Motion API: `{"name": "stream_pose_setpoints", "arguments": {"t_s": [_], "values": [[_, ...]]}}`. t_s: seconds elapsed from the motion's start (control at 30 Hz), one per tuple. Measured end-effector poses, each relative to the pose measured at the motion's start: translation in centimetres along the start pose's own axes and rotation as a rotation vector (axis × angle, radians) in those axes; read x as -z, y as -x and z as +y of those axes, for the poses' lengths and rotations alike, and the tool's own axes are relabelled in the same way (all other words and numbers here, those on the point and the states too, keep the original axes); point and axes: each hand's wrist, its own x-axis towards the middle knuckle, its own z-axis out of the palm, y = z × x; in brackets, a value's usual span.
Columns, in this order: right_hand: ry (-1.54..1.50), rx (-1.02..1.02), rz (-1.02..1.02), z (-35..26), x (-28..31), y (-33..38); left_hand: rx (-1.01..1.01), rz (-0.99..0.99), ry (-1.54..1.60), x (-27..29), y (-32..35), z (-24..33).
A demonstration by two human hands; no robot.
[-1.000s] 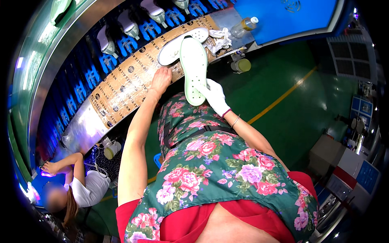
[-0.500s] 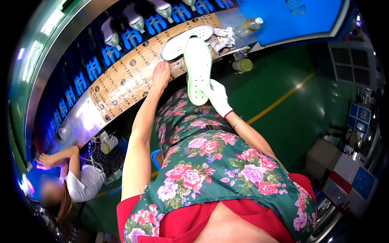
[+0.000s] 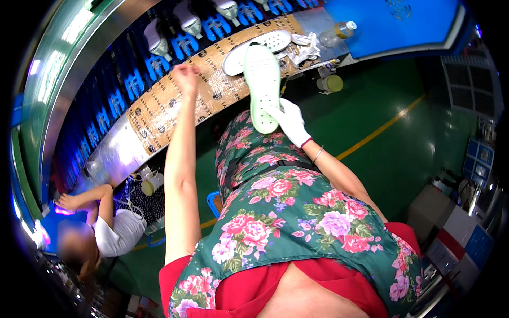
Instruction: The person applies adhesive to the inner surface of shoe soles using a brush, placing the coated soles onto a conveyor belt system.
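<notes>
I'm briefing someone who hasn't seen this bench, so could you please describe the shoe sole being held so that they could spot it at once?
Find the long brown cardboard-covered bench running across the top. Just in front of it, the gloved right hand holds a pale green shoe sole by its lower end, above the floral apron. Unlike the white perforated sole lying flat on the bench behind it, it is green and lifted.

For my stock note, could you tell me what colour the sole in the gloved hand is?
The sole is pale mint green, seen best in the head view.
</notes>
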Motion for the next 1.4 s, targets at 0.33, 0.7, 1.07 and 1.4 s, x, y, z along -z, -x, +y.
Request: {"name": "stream_pose_setpoints", "arguments": {"t_s": [0.33, 0.7, 1.07, 1.4], "values": [[0.141, 0.100, -0.247, -2.7, -5.8, -1.1, 0.051, -0.047, 0.181, 1.7, -4.5, 10.8], [0.196, 0.149, -0.282, -2.3, -16.4, -5.1, 0.173, -0.083, -0.264, 10.7, 7.4, 3.5], [0.132, 0.225, -0.219, 1.3, -13.1, -1.5, -0.215, -0.495, -0.914, 7.3, 11.8, 2.0], [-0.304, -0.126, 0.348, 5.2, -0.3, 3.5, -0.350, -0.675, -1.245, 6.4, 11.5, 1.4]]}}
